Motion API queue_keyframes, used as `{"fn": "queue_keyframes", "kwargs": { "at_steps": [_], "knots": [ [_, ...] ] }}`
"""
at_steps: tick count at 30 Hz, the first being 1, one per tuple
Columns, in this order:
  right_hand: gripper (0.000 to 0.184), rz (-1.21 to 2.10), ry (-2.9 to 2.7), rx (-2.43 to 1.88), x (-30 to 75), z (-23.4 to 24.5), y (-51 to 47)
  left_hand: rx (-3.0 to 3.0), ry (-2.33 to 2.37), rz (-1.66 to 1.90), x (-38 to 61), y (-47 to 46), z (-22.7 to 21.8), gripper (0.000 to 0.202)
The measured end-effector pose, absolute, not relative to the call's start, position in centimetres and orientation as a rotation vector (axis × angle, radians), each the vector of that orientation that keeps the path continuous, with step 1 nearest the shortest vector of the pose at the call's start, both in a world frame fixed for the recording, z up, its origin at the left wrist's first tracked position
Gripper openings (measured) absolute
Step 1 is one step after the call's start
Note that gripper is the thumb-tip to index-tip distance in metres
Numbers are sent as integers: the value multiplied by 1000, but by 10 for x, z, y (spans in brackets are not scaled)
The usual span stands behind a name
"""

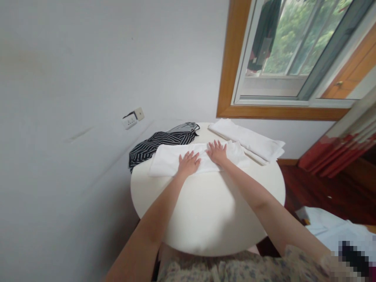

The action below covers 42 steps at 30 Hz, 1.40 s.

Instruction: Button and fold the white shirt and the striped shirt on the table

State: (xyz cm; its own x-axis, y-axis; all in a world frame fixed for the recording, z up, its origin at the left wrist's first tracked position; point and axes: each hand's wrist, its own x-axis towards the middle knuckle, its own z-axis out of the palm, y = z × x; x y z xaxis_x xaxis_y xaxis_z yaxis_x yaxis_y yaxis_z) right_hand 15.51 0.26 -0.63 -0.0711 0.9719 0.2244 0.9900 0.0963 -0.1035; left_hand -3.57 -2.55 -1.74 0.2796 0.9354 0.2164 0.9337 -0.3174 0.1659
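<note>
A white folded cloth (166, 160) lies in a long flat strip across the round white table (202, 219). On its middle rests my left hand (188, 163), palm down with the fingers spread. My right hand (217, 152) presses flat on the same cloth a little further right, fingers also apart. Behind the cloth, at the left, a black garment with white stripes (158, 141) lies bunched up. Another folded white cloth (246, 137) sits at the table's back right, close to the right end of the first one.
A white wall with a socket (129, 121) borders the table on the left and back. A wood-framed window (225, 78) is at the back right, beside a red and cream curtain (326, 150). Pale cloth (329, 223) is piled low at the right.
</note>
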Motion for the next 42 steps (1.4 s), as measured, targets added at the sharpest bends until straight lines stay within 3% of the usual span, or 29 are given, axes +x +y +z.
{"fn": "queue_keyframes", "kwargs": {
  "at_steps": [7,15,20,26,33,42],
  "knots": [
    [57,149,-2242,-1860,128,-14,-16,2447,1909,535,-35,-23,-21,49],
    [57,157,-2231,-1851,131,-14,-13,2308,2116,415,-93,-1,-19,62],
    [58,156,-2231,-1851,130,-17,-12,2387,2235,396,-129,2,-6,54],
    [59,140,-2237,-1835,130,-17,-12,2713,2069,474,-80,-5,14,44],
    [57,112,-2217,-1826,128,-18,-14,2356,2028,451,-30,-19,-15,57],
    [46,90,-2254,-1649,165,-11,-24,2368,2029,436,-38,-16,-14,55]
  ]
}}
